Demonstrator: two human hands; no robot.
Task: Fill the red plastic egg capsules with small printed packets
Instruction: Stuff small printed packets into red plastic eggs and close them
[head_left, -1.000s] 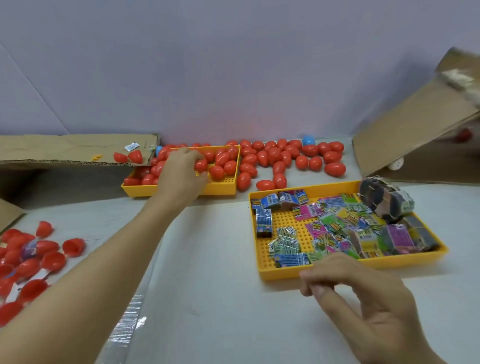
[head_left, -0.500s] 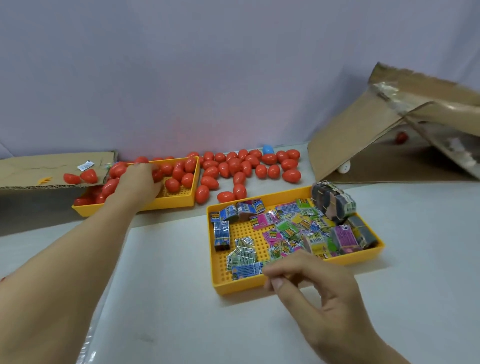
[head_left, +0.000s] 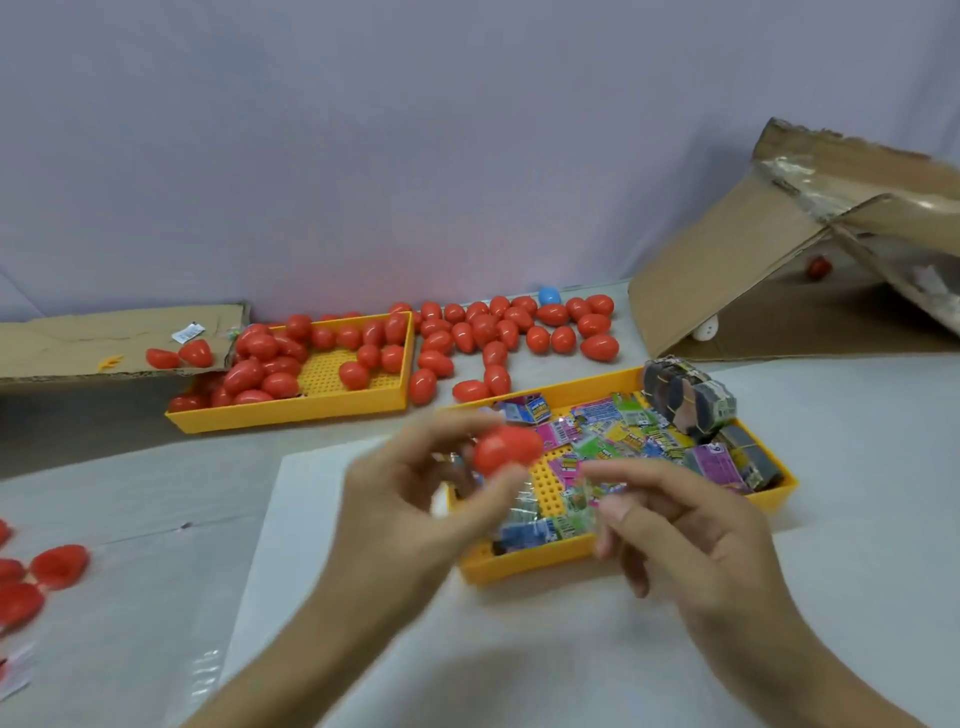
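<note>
**Red egg held above the packet tray**

While both hands hover over the near yellow tray (head_left: 524, 566), the left hand (head_left: 410, 499) pinches a red egg capsule (head_left: 506, 449) between thumb and fingertips, holding it above the tray's left half. The right hand (head_left: 691, 525) sits just beside it, fingers curled with the forefinger stretched toward the egg; motion blur hides whether it pinches a packet, so that cannot be told. Small printed packets (head_left: 618, 436) lie heaped in that tray, with a banded bundle (head_left: 688, 402) at its far right corner. A second yellow tray (head_left: 291, 413) farther back holds more red eggs, and others (head_left: 498, 332) lie loose on the table beside it, one blue egg (head_left: 549, 296) among them. Red halves (head_left: 57, 566) rest at the left edge. An opened cardboard box (head_left: 727, 291) stands at the right.
</note>
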